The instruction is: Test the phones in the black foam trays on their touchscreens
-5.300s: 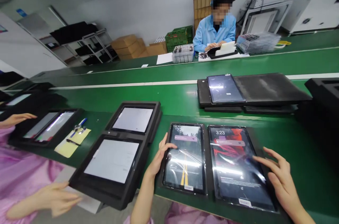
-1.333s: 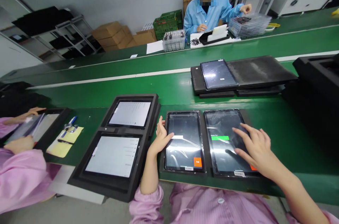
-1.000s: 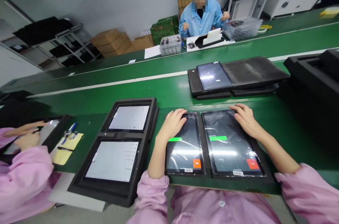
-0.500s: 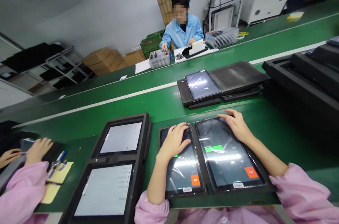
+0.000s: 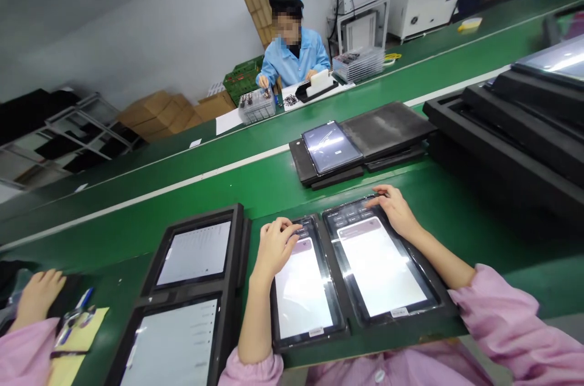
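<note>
Two tablets lie side by side in black trays in front of me, both showing bright white screens with a row of small dark buttons on top. My left hand (image 5: 276, 247) rests over the upper left part of the left tablet (image 5: 305, 295), fingers bent near its top buttons, holding nothing. On the top right of the right tablet (image 5: 381, 264) is my right hand (image 5: 396, 211), its fingers apart and fingertips at the upper buttons.
Left of me, a black tray (image 5: 241, 240) holds two lit tablets. Beyond mine lies another tablet (image 5: 332, 146) on black foam. Black trays (image 5: 511, 149) are stacked at right. Across the bench sits a person in blue (image 5: 296, 58); a co-worker's hand (image 5: 40, 298) is at far left.
Both tablet screens went from dark with green and orange blocks to mostly white. My left hand has shifted its fingers toward the left tablet's top buttons; my right fingertips now lie over the other's buttons.
</note>
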Demonstrator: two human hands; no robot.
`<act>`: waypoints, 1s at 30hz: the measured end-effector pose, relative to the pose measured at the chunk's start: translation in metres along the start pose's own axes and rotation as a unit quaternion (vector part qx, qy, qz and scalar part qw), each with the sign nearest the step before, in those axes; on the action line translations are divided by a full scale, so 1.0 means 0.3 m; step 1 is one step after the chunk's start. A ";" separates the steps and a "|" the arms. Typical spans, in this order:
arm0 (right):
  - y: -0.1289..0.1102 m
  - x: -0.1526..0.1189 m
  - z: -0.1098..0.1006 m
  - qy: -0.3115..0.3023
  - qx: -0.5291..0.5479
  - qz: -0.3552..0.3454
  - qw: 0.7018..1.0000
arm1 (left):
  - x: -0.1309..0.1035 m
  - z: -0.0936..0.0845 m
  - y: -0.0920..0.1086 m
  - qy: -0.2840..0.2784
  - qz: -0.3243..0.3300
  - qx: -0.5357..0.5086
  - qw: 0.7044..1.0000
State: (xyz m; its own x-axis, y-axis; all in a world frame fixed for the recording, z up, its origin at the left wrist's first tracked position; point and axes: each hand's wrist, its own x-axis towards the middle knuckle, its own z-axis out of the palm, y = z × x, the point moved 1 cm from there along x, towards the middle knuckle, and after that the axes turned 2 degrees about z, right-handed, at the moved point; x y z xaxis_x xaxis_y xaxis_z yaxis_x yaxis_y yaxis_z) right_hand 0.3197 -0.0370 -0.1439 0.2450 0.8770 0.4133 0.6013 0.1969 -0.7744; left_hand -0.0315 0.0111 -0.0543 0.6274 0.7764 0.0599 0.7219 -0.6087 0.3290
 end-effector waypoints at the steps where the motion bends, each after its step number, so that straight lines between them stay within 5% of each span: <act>1: -0.003 -0.001 0.003 0.000 0.001 -0.001 1.000 | 0.006 -0.001 0.002 0.000 -0.007 0.017 1.000; 5: -0.011 -0.008 0.005 0.004 0.003 -0.006 1.000 | 0.051 -0.015 0.014 0.018 0.014 0.015 1.000; 14: -0.031 0.005 -0.014 0.047 -0.006 0.002 0.999 | 0.194 -0.001 0.012 -0.088 0.067 -0.050 0.993; 20: -0.045 0.012 -0.009 0.048 -0.007 0.002 0.999 | 0.199 -0.017 0.045 -0.107 0.079 0.048 0.990; 30: -0.050 0.006 -0.012 0.043 -0.003 0.000 0.999 | 0.198 -0.036 0.031 -0.160 0.028 0.026 0.986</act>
State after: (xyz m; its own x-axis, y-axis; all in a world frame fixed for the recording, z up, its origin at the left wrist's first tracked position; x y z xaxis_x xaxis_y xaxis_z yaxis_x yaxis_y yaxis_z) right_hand 0.3137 -0.0400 -0.1299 0.3092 0.8359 0.4534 0.6057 0.1945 -0.7716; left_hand 0.0093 0.0535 -0.0374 0.7201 0.6559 -0.2266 0.6930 -0.6624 0.2847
